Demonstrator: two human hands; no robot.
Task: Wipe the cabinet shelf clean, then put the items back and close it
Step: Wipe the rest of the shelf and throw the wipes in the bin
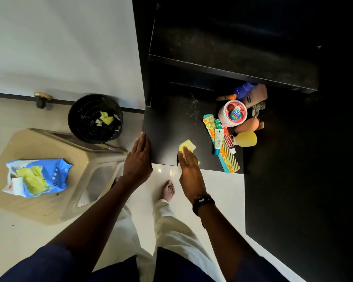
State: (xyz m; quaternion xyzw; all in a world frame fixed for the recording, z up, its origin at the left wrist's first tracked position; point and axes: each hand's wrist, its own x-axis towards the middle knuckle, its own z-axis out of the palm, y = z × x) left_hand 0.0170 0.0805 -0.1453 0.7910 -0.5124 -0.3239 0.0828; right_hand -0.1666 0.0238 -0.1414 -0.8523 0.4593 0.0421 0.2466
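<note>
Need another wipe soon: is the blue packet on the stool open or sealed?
Open: the blue packet gapes, yellow wipes showing inside.

A yellow wipe (189, 145) lies on the dusty black shelf (167, 129), toiletries (232, 113) clustered at its right.

Soft, even light brightens the pale wall (59, 37) and the glossy white tiled floor (218, 186), which shows small glare spots. The black wooden cabinet (293, 180) stays dim, and its right side is almost featureless. Wide-angle distortion curves straight lines toward the picture's edges. Shadows are faint.
</note>
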